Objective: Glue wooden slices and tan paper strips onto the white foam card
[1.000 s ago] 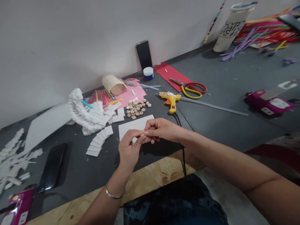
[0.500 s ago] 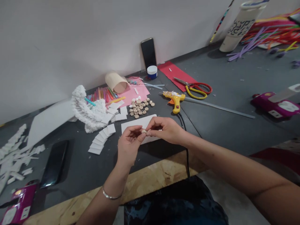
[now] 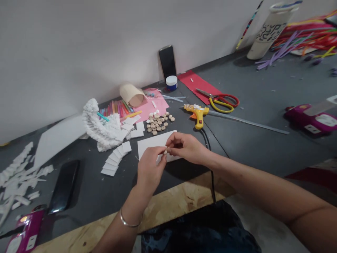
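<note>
No fully legible text, brand or number was found in this view. The white cylindrical container [image 3: 271, 31] against the wall carries bold black stylized lettering around its side, but the characters cannot be made out. The white-lidded blue jar [image 3: 171, 83] shows no readable label. The magenta plug-in unit [image 3: 312, 121] at right and the magenta unit [image 3: 25, 228] at lower left each have a white panel with small marks, too small to read.

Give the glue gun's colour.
The glue gun is yellow with an orange trigger, clearest in the head view.
</note>
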`<state>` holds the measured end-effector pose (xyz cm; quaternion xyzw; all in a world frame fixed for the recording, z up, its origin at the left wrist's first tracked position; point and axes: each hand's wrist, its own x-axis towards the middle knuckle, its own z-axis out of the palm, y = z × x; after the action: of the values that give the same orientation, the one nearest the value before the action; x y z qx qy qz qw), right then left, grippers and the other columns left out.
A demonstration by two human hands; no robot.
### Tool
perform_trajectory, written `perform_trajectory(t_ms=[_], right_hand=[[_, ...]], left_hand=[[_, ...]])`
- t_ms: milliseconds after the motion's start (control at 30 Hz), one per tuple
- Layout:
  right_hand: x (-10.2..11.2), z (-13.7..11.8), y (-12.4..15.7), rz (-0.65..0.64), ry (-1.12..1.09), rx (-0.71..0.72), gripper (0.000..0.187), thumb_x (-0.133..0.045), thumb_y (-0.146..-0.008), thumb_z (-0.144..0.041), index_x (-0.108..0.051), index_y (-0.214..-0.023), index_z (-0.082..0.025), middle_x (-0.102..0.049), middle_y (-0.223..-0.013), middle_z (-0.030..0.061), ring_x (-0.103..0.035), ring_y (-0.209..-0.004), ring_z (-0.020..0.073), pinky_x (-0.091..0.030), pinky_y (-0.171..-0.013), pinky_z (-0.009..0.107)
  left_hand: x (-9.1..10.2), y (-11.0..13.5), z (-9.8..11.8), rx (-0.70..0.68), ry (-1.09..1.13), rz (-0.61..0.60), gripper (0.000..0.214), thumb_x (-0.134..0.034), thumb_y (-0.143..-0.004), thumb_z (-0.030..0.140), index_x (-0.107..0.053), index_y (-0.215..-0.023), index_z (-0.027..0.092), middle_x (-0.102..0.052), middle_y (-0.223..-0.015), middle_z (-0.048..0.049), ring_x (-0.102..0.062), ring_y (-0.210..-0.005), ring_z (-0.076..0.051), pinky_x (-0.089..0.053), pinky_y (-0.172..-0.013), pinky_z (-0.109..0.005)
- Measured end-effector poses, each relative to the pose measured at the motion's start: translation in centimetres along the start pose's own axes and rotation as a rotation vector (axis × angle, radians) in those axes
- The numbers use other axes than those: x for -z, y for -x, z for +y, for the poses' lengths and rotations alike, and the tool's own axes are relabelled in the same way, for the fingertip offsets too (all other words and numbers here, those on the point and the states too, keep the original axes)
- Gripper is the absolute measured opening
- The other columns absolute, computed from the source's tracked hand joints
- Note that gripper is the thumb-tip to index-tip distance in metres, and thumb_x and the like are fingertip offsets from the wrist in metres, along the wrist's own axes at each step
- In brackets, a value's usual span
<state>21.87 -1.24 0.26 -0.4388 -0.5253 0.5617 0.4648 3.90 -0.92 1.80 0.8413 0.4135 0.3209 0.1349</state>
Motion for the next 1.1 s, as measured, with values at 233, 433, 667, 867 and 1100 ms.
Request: perform_trajectory(t_ms=[233,433,667,867,1100], right_hand=[[-0.2,-0.1,0.3,-0.018,0.049,-0.020,0.013,-0.064,-0.079,-0.020,-0.059,-0.092,-0.019,-0.067,-0.078,-0.0003,-0.061,-0.068,0.0107,-0.047,-0.062,0.023],[0.0,0.5,-0.2,-0.031,-0.021,-0.049,0.015,-0.067,-0.078,-0.024,-0.058,-0.088,-0.018,-0.063,-0.070,-0.0020,-0.060,-0.064,0.0107,-0.048,-0.061,0.024],[-0.1,0.4,-0.4,-0.018,-0.112,-0.047,0.021,-0.070,-0.075,-0.023,-0.057,-0.090,-0.019,-0.065,-0.067,-0.0033,-0.061,-0.061,0.0099,-0.049,-0.061,0.024],[0.1,0.2,-0.3,-0.008,-0.116,-0.083,0.021,-0.068,-0.078,-0.024,-0.056,-0.095,-0.020,-0.070,-0.071,-0.0012,-0.065,-0.063,0.0115,-0.052,-0.064,0.025],[0.2,0.4,-0.4,0.015,-0.072,-0.096,0.018,-0.066,-0.077,-0.019,-0.056,-0.092,-0.020,-0.069,-0.067,-0.0024,-0.064,-0.060,0.0111,-0.052,-0.062,0.024]], left_hand=[[-0.3,0.0,0.1,-0.164,-0.197,0.033,0.016,-0.052,-0.091,0.014,-0.062,-0.102,0.018,-0.069,-0.088,-0.0049,-0.064,-0.082,-0.017,-0.049,-0.073,-0.027],[-0.7,0.1,0.0,-0.213,-0.219,0.052,0.020,-0.050,-0.092,0.014,-0.062,-0.109,0.016,-0.069,-0.089,-0.0069,-0.063,-0.082,-0.018,-0.048,-0.074,-0.028],[-0.7,-0.1,-0.7,0.035,0.141,0.082,0.008,-0.062,-0.089,0.026,-0.068,-0.092,0.021,-0.071,-0.092,-0.0021,-0.066,-0.089,-0.016,-0.050,-0.081,-0.027],[-0.6,-0.3,-0.9,0.104,0.178,0.070,0.008,-0.063,-0.088,0.026,-0.069,-0.089,0.021,-0.071,-0.087,-0.0012,-0.066,-0.083,-0.014,-0.050,-0.076,-0.025],[-0.5,-0.5,-0.8,0.013,0.071,0.032,0.010,-0.060,-0.090,0.023,-0.069,-0.090,0.019,-0.072,-0.089,-0.0027,-0.066,-0.086,-0.016,-0.049,-0.079,-0.026]])
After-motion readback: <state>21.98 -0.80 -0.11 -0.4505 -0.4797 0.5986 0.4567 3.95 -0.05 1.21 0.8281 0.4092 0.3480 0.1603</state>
